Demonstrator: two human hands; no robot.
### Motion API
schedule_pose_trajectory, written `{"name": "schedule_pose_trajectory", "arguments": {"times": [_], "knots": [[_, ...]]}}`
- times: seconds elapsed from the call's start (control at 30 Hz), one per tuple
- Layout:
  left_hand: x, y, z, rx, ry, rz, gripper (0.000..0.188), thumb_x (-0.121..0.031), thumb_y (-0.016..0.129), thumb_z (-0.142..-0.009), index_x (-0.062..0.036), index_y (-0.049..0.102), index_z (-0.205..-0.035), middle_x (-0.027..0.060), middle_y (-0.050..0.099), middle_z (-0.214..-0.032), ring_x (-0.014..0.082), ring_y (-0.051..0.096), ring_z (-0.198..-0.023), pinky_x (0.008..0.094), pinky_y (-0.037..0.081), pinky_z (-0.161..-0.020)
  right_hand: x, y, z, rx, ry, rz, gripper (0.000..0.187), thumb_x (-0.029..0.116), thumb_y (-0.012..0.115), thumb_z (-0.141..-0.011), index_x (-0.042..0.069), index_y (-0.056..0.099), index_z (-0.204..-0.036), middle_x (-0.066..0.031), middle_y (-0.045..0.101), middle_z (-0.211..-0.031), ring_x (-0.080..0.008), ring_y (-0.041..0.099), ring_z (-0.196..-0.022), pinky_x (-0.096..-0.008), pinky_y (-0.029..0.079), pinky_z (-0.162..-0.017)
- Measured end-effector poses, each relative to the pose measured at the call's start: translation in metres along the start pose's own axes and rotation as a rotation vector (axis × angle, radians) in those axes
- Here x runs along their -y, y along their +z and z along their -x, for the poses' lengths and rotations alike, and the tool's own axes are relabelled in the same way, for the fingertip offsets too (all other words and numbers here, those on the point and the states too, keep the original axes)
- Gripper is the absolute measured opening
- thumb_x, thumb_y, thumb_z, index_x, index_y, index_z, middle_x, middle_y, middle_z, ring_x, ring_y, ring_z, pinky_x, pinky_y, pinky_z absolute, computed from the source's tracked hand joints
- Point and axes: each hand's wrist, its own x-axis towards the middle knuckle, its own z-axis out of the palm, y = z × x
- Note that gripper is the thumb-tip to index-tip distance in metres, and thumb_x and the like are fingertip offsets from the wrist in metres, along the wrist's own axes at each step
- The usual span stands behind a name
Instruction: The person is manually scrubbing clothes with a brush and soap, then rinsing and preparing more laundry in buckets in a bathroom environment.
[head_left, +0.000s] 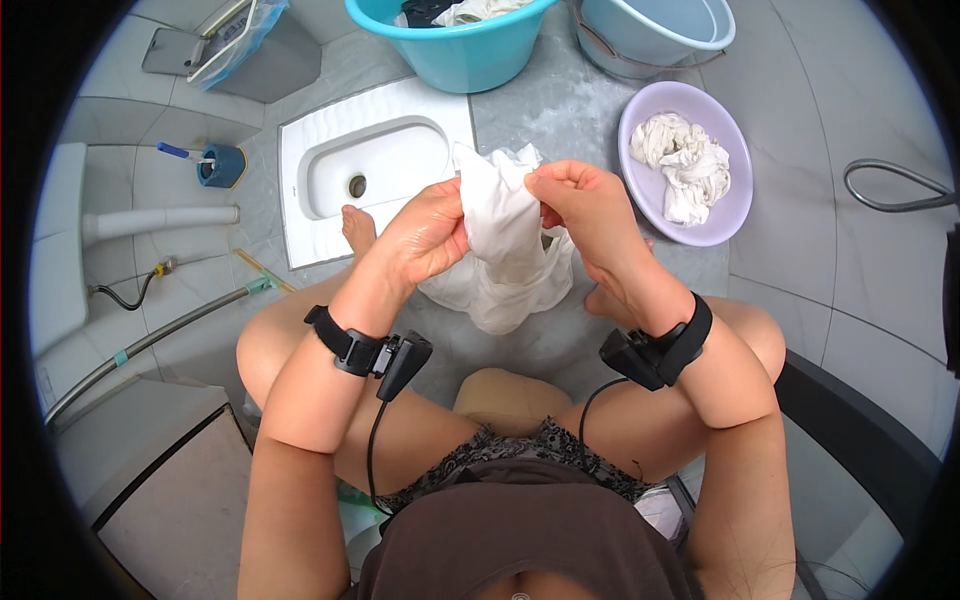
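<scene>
A white cloth (500,225) is stretched between my two hands above the floor, and its kind of garment cannot be made out. My left hand (430,235) has its fingers closed on the cloth's left edge. On the opposite edge, my right hand (585,205) pinches the fabric between thumb and fingers. The cloth's upper end is bunched and folded. Below my hands it hangs down and widens in loose folds between my bare feet. Parts of the fingertips are hidden by the fabric.
Ahead left lies a white squat toilet (287,225). A turquoise tub (450,65) holding dark and white cloths and a pale blue bucket (640,50) stand beyond. To the right, a lilac basin (640,200) contains white cloths. A brush holder (222,168) and grey bin (280,65) are left.
</scene>
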Motion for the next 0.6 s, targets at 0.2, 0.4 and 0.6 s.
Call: {"name": "schedule_pose_trajectory", "arguments": {"times": [0.2,0.4,0.6], "knots": [[0.005,-0.003,-0.008,0.013,0.031,-0.126,0.021,-0.004,0.048,-0.086,0.0072,0.054,-0.102,0.0122,0.059,-0.099,0.0166,0.059,-0.089,0.0244,0.05,-0.078,0.001,-0.014,0.0,0.017,-0.005,0.123,0.015,0.013,0.061,-0.078,-0.001,0.058,-0.083,-0.0045,0.059,-0.071,-0.01,0.053,-0.06,-0.0226,0.043,-0.056],[0.004,0.001,-0.012,-0.043,0.066,-0.36,0.014,-0.007,0.054,-0.083,0.0026,0.06,-0.091,0.0058,0.062,-0.086,0.0096,0.06,-0.076,0.0205,0.049,-0.069,0.011,-0.024,0.002,0.044,0.107,0.154,0.015,0.012,0.06,-0.075,-0.003,0.06,-0.081,-0.0058,0.06,-0.071,-0.0108,0.055,-0.06,-0.0229,0.046,-0.057],[0.004,0.012,-0.012,-0.098,0.131,-0.627,0.011,-0.01,0.059,-0.079,0.0,0.064,-0.081,0.0002,0.061,-0.07,0.0039,0.054,-0.061,0.0157,0.041,-0.054,0.01,-0.031,-0.003,0.09,0.008,0.41,0.014,0.008,0.056,-0.072,-0.005,0.06,-0.075,-0.0077,0.059,-0.062,-0.0114,0.056,-0.056,-0.023,0.047,-0.054]]}}
